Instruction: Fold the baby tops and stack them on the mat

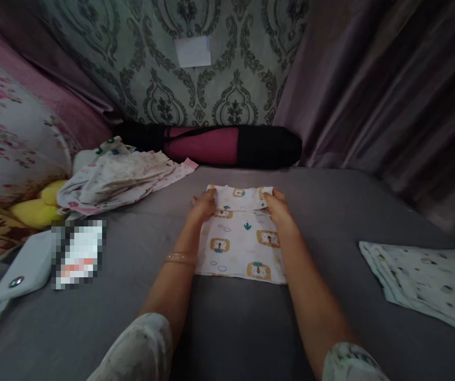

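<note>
On grey sheet (143,296), patterned wallpaper (227,69) behind: both hands' (204,203) (275,205) grip pinches printed cloth (243,241).

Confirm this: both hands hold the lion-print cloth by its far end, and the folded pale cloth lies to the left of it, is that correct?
No, the side is wrong: the head view shows the folded pale cloth lying to the right of the lion-print cloth. The left hand and right hand do hold its far end.

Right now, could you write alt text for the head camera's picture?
The left hand and right hand hold the folded-over far end of a white printed cloth on a gray surface. Rumpled fabrics lie left, a folded cloth right.
</note>
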Demonstrator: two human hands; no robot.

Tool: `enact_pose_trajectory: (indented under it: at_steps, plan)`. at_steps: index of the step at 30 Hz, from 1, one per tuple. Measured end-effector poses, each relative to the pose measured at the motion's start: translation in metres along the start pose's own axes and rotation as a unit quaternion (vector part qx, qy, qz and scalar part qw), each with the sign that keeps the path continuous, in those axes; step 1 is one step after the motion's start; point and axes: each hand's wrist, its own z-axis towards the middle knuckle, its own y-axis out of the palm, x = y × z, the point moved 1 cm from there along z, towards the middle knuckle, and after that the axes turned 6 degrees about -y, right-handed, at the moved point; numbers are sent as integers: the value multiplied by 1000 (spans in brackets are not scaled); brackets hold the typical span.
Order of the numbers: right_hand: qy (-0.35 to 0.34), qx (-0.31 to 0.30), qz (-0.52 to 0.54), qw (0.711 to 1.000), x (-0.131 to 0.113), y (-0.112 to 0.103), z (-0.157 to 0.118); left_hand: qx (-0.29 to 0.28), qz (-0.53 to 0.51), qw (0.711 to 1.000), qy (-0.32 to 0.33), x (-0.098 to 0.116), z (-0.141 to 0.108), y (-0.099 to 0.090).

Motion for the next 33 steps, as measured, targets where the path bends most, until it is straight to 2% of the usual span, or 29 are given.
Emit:
enact_pose_trajectory:
  at_steps: [2, 4, 9, 11, 15, 20, 27, 33]
  plan:
    - [10, 16, -52, 998, 5, -3, 1, -4, 85, 996, 2, 0, -5, 3]
    - [17, 34, -107, 994, 7, -8, 2, 11, 125, 992, 2, 0, -8, 3]
    - [18, 43, -233, 971, 11, -22, 9, 100, 116, 986, -70, 0, -10, -6]
    - [12, 37, -268, 963, 14, -24, 11, 114, 112, 982, -99, 0, -10, -9]
    - [1, 21, -335, 942, 18, -21, 13, 106, 117, 980, -124, 2, -13, -9]
    - [-4, 10, -377, 926, 13, -20, 10, 112, 126, 980, -109, 5, -15, -7]
    - [-25, -20, -411, 911, 1, -19, 0, 80, 59, 982, -161, -10, -2, -9]
    - [-32, -4, -488, 872, -3, -17, -12, 97, 121, 979, -132, -6, -7, -6]
